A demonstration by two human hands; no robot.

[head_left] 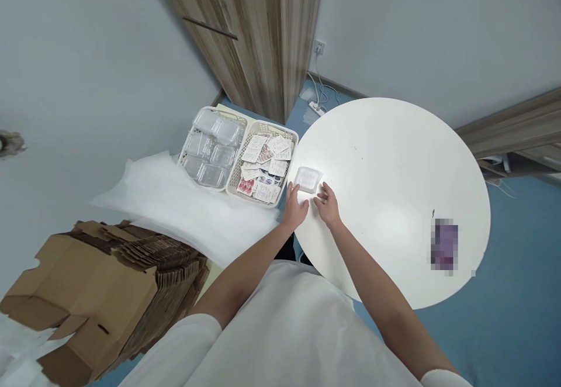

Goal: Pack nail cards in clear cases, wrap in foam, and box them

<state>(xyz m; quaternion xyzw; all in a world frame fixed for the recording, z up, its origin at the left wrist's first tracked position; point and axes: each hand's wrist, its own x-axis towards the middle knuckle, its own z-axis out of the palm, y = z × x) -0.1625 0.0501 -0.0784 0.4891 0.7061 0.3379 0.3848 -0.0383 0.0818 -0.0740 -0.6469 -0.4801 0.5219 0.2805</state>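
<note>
A small clear plastic box (308, 178) lies on the round white table (394, 188) near its left edge. My left hand (294, 206) rests on the table just below the box, fingers stretched toward its near left corner. My right hand (327, 203) lies beside it, fingers spread and reaching toward the box's near right side. Both hands look empty and seem to touch or nearly touch the box.
Left of the table stand a white basket of clear plastic boxes (210, 147) and a white basket of small printed cards (265, 162). White foam sheets (184, 206) and a stack of flat cardboard boxes (109, 287) lie nearer. A blurred purple item (445, 244) sits on the table's right.
</note>
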